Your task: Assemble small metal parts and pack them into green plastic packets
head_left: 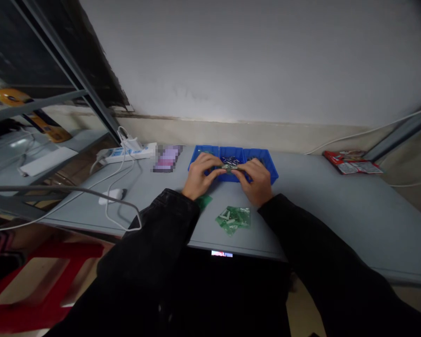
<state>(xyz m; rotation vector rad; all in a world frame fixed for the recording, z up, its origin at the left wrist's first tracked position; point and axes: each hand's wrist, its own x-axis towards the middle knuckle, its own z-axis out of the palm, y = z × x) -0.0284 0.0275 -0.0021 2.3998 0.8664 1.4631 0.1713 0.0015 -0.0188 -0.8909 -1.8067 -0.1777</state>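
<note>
A small green plastic bag with light pieces in it is pinched between my two hands, above the front of a blue divided tray. My left hand closes on its left end and my right hand on its right end. Shiny metal pieces lie in the tray's middle compartment. Nearer to me, green bags with whitish pieces rest on the grey table. Another bit of green plastic shows beside my left wrist.
At the left stand a white power strip with cables, a pixelated purple item and a white plug-like object. A cable loops near my left sleeve. A red packet lies at the right, by the wall.
</note>
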